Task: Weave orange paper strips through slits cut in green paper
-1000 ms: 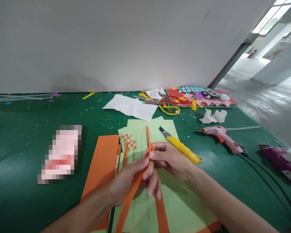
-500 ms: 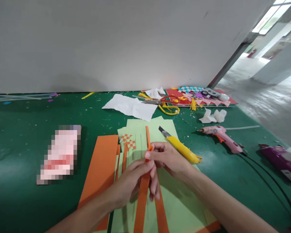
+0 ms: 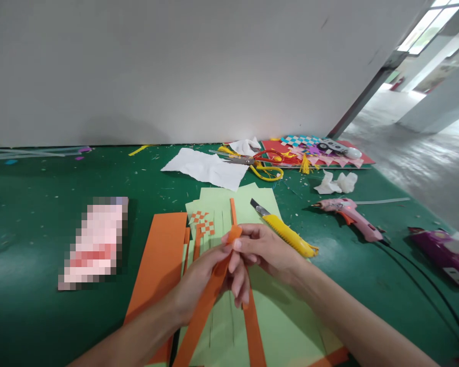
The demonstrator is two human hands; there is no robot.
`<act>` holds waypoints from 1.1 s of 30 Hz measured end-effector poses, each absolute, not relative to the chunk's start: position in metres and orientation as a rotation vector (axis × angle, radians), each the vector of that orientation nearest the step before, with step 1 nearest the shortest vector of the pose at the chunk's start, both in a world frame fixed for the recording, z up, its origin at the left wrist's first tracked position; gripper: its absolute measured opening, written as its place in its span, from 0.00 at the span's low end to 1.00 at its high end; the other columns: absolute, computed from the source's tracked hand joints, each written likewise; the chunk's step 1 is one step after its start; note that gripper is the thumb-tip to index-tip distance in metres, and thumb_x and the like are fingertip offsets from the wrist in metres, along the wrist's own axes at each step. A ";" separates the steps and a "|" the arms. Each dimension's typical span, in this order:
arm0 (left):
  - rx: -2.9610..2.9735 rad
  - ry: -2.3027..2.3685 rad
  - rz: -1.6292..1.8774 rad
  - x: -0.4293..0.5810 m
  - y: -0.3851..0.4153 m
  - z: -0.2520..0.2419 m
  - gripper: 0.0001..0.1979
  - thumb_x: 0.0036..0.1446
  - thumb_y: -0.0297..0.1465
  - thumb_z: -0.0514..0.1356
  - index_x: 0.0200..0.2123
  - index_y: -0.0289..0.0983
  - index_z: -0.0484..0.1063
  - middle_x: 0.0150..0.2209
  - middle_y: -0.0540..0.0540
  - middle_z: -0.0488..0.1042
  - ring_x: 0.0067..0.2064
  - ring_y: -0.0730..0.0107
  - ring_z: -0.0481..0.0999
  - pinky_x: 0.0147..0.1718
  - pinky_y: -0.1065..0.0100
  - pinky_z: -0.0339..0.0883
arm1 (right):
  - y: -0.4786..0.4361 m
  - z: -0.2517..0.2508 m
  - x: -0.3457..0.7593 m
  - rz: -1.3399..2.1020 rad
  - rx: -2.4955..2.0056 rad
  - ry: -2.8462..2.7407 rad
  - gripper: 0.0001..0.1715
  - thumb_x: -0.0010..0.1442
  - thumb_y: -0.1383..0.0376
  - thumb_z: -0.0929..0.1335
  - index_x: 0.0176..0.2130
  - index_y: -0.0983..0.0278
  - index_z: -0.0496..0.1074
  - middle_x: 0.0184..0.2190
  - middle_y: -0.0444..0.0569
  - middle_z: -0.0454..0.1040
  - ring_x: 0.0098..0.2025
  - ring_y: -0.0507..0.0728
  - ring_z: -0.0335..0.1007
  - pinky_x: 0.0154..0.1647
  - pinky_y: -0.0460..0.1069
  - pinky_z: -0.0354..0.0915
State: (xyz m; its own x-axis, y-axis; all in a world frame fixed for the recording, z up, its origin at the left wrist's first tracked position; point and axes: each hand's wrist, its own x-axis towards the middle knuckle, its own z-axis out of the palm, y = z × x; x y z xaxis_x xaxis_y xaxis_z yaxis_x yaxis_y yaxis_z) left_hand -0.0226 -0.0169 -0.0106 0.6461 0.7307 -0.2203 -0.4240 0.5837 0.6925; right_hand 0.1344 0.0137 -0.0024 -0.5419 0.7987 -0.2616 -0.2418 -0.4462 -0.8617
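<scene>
Both hands are close together. The left hand [image 3: 199,273] and right hand [image 3: 263,248] pinch an orange strip [image 3: 208,308] over green paper [image 3: 286,326]. The bend looks made, but a long tail hangs loose toward seven o'clock. Two small checked bits [image 3: 207,228], already woven, lie at ten o'clock.

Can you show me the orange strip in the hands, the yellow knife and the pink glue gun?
Orange strip [image 3: 209,295], head view: on the flat length slanting down to the bottom edge.
Yellow utility knife [image 3: 286,233], head view: on its handle.
Pink glue gun [image 3: 361,221], head view: on its handle.
</scene>
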 end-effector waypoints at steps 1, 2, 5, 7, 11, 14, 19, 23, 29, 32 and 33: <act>0.613 0.490 0.712 -0.023 -0.016 -0.010 0.19 0.66 0.33 0.45 0.24 0.34 0.65 0.18 0.48 0.68 0.23 0.68 0.75 0.19 0.75 0.61 | 0.014 -0.002 0.135 2.047 -0.885 -1.069 0.14 0.53 0.60 0.74 0.31 0.69 0.73 0.17 0.38 0.60 0.20 0.45 0.47 0.21 0.45 0.43; 0.579 0.451 0.720 -0.023 -0.016 -0.009 0.19 0.66 0.33 0.46 0.24 0.34 0.66 0.17 0.48 0.68 0.23 0.68 0.75 0.20 0.74 0.62 | 0.014 -0.001 0.136 2.065 -0.876 -1.074 0.13 0.53 0.60 0.74 0.32 0.69 0.74 0.17 0.39 0.61 0.20 0.45 0.48 0.22 0.44 0.44; 0.512 0.358 0.759 -0.022 -0.015 -0.009 0.20 0.65 0.32 0.45 0.22 0.34 0.64 0.16 0.47 0.67 0.23 0.67 0.74 0.23 0.71 0.65 | 0.013 -0.001 0.138 2.104 -0.854 -1.073 0.15 0.56 0.60 0.73 0.38 0.69 0.75 0.17 0.39 0.61 0.21 0.46 0.50 0.22 0.44 0.46; 0.513 0.321 0.764 -0.022 -0.015 -0.011 0.20 0.65 0.31 0.45 0.21 0.34 0.63 0.16 0.47 0.67 0.23 0.66 0.74 0.24 0.70 0.65 | 0.013 -0.001 0.139 2.108 -0.848 -1.068 0.16 0.57 0.59 0.71 0.41 0.70 0.76 0.17 0.39 0.60 0.20 0.47 0.50 0.22 0.45 0.46; 0.540 0.323 0.746 -0.023 -0.016 -0.013 0.20 0.65 0.31 0.44 0.21 0.35 0.62 0.16 0.47 0.67 0.24 0.65 0.75 0.29 0.68 0.65 | 0.013 -0.002 0.138 2.088 -0.864 -1.066 0.15 0.57 0.59 0.72 0.38 0.69 0.76 0.16 0.39 0.60 0.20 0.47 0.50 0.22 0.45 0.47; 0.561 0.397 0.721 -0.024 -0.017 -0.011 0.20 0.66 0.32 0.44 0.22 0.34 0.63 0.17 0.47 0.67 0.24 0.66 0.74 0.30 0.68 0.64 | 0.013 -0.002 0.136 2.066 -0.871 -1.070 0.15 0.57 0.58 0.71 0.37 0.69 0.77 0.15 0.38 0.59 0.19 0.46 0.49 0.22 0.44 0.47; 0.655 0.493 0.709 -0.024 -0.017 -0.005 0.20 0.66 0.32 0.43 0.24 0.34 0.64 0.18 0.49 0.67 0.24 0.67 0.73 0.33 0.65 0.65 | 0.013 -0.003 0.135 2.053 -0.886 -1.057 0.15 0.58 0.57 0.71 0.36 0.69 0.77 0.13 0.36 0.56 0.18 0.45 0.47 0.22 0.43 0.47; 0.677 0.505 0.700 -0.023 -0.018 -0.005 0.20 0.66 0.33 0.43 0.24 0.34 0.65 0.18 0.49 0.67 0.24 0.67 0.74 0.33 0.66 0.65 | 0.013 -0.006 0.134 2.045 -0.899 -1.041 0.15 0.57 0.57 0.72 0.34 0.68 0.76 0.12 0.35 0.55 0.17 0.45 0.47 0.23 0.43 0.49; 0.696 0.544 0.710 -0.021 -0.020 -0.009 0.19 0.67 0.37 0.45 0.32 0.34 0.70 0.20 0.49 0.70 0.26 0.68 0.74 0.30 0.68 0.66 | 0.012 -0.008 0.131 2.000 -0.928 -1.036 0.15 0.56 0.57 0.72 0.29 0.67 0.73 0.13 0.36 0.59 0.16 0.46 0.52 0.20 0.43 0.53; 0.719 0.592 0.776 -0.020 -0.019 -0.011 0.16 0.65 0.35 0.50 0.29 0.35 0.69 0.20 0.49 0.69 0.25 0.69 0.73 0.27 0.69 0.67 | 0.012 -0.006 0.131 1.999 -0.936 -1.052 0.17 0.55 0.56 0.72 0.26 0.66 0.70 0.14 0.38 0.62 0.15 0.47 0.56 0.17 0.44 0.51; 0.741 0.611 0.782 -0.019 -0.019 -0.011 0.14 0.65 0.34 0.52 0.28 0.35 0.69 0.21 0.50 0.70 0.25 0.69 0.73 0.27 0.70 0.67 | 0.012 -0.006 0.130 1.992 -0.943 -1.054 0.17 0.54 0.55 0.72 0.26 0.66 0.70 0.14 0.38 0.61 0.15 0.47 0.56 0.16 0.44 0.51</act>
State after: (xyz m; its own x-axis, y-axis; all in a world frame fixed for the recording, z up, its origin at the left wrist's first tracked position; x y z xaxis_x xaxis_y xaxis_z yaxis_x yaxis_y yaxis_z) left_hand -0.0193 -0.0189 -0.0113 0.5673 0.7957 -0.2123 -0.3977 0.4905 0.7754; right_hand 0.1303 0.0117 -0.0060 -0.5022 0.8187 -0.2784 -0.2306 -0.4371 -0.8694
